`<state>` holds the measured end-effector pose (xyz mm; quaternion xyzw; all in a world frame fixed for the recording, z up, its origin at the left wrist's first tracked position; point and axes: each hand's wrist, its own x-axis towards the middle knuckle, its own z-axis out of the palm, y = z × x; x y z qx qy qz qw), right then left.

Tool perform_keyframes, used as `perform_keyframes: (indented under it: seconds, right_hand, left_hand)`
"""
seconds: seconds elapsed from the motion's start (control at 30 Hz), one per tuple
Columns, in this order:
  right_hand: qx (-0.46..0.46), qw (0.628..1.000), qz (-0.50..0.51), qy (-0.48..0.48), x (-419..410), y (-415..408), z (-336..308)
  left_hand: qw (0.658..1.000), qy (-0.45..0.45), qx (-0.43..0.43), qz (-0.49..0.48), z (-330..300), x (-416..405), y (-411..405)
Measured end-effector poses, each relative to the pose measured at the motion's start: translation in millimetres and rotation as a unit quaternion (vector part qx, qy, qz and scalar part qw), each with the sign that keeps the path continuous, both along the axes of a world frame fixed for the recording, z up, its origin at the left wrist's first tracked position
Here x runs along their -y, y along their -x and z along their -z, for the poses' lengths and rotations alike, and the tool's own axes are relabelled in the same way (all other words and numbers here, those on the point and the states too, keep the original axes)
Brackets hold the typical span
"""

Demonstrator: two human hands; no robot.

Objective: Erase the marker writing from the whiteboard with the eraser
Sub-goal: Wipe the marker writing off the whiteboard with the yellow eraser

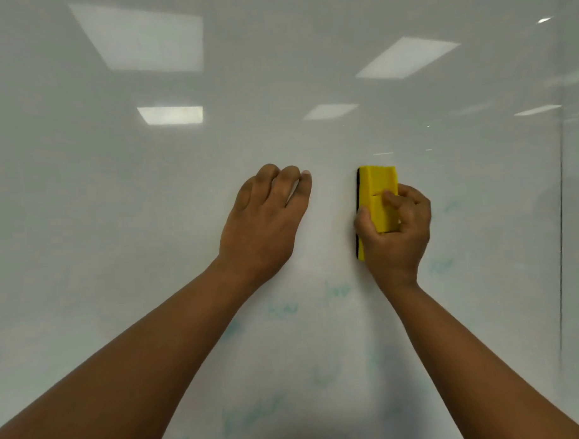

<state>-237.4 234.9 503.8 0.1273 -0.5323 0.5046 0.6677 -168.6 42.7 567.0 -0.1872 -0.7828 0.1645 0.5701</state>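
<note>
Upright yellow eraser (377,196) against glossy whiteboard (150,224), faint teal marker writing (283,310) below.

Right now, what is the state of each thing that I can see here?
Whiteboard: upright, mostly wiped, glossy with light reflections.
Writing: faint teal marks remain, low and to the right.
Eraser: held upright, dark pad side facing the board.
Right hand: closed around the eraser.
Left hand: empty, fingers curled, at the board.

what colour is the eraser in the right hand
Yellow, with a black edge against the whiteboard; eraser, head view.
</note>
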Motion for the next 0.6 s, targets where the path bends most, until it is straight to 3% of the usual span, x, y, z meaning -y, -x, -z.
perform_keyframes:
  seconds: [0.17,0.33,0.4,0.5,0.6]
  right_hand:
    - [-0.043,0.983,0.071,-0.163,-2,3,17]
    - [0.002,1.0,0.009,-0.013,-39,13,-8]
    - [-0.011,0.999,0.005,-0.03,-32,15,-9]
    - [-0.035,0.991,-0.006,-0.132,-31,17,10]
    - [-0.032,0.996,-0.001,-0.088,-71,31,3]
  left_hand:
    - [1.0,-0.005,-0.003,-0.001,-1,-6,3]
    - [1.0,-0.008,-0.002,-0.005,0,-13,4]
    - [1.0,-0.018,-0.004,-0.007,1,-22,8]
    - [1.0,-0.02,-0.01,-0.009,-1,-41,17]
    - [1.0,-0.019,-0.01,-0.006,1,-65,26]
